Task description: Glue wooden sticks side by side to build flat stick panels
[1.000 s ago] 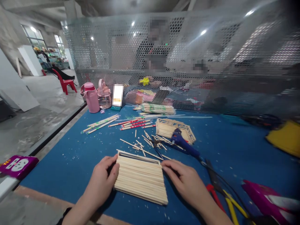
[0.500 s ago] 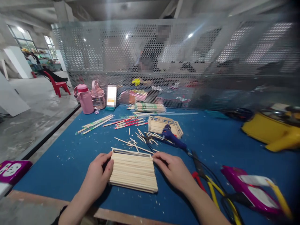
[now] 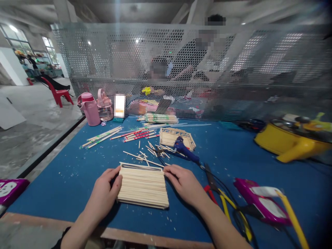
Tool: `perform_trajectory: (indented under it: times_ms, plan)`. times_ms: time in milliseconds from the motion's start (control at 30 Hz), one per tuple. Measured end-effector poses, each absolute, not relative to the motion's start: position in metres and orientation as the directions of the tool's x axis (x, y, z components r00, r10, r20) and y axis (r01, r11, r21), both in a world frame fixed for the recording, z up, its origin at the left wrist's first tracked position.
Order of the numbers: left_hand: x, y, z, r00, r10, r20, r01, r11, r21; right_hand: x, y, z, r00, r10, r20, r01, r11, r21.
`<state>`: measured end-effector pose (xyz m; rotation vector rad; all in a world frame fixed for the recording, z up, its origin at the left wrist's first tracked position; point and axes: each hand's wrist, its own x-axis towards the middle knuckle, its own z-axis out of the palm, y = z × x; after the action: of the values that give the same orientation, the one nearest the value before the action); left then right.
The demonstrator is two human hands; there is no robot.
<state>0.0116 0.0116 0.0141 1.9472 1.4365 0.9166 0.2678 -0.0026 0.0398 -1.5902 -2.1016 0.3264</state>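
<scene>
- A perforated metal screen [image 3: 90,62] stands beyond the stick panel, running across the far side; a person shows through its holes.
- The blue-topped desk [image 3: 75,200] spreads out on all sides of the panel.
- A red chair [image 3: 61,94] stands on the floor, well to the left of the panel and farther off.
- A yellow pot [image 3: 269,138] sits well to the right of the panel, beyond it.
- A pink jug [image 3: 91,112] stands beyond the panel, to its left.
- The stick panel [image 3: 142,188], pale sticks laid side by side with a narrow slot along its far edge, is between the two hands.
- The left hand [image 3: 105,186] has its grip closed on the panel's left end, thumb and fingers at the edge.
- The right hand [image 3: 185,183] pinches the panel's far right corner in its grip.
- A blue glue gun [image 3: 188,153] lies beyond the panel, to its right.
- Loose thin sticks [image 3: 142,158] lie scattered just beyond the panel.
</scene>
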Motion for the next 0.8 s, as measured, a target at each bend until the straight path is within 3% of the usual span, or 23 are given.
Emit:
perform_trajectory:
  times_ms: [233,400,500,600,700,800]
  plan:
    - [0.012,0.013,0.013,0.197,0.961,0.195,0.562,-0.274,0.78,0.266,-0.001,0.032,-0.126,0.966,0.227,0.814,0.232,-0.533]
    - [0.011,0.014,0.003,0.165,0.962,0.216,0.567,-0.272,0.777,0.267,-0.001,0.035,-0.038,0.946,0.323,0.825,0.212,-0.524]
    - [0.006,0.013,0.007,0.041,0.942,0.334,0.594,-0.292,0.75,0.265,-0.004,0.041,-0.082,0.913,0.399,0.844,0.277,-0.459]
    - [0.008,0.01,0.029,-0.021,0.83,0.558,0.688,-0.393,0.61,0.258,-0.007,0.051,-0.187,0.874,0.449,0.86,0.366,-0.356]
    - [0.024,0.011,0.059,0.318,0.701,0.639,0.704,-0.625,0.336,0.245,-0.006,0.062,-0.32,0.811,0.49,0.838,0.483,-0.253]
    - [0.046,0.02,0.077,0.557,0.672,0.488,0.613,-0.729,0.304,0.234,0.0,0.071,-0.41,0.727,0.551,0.799,0.577,-0.168]
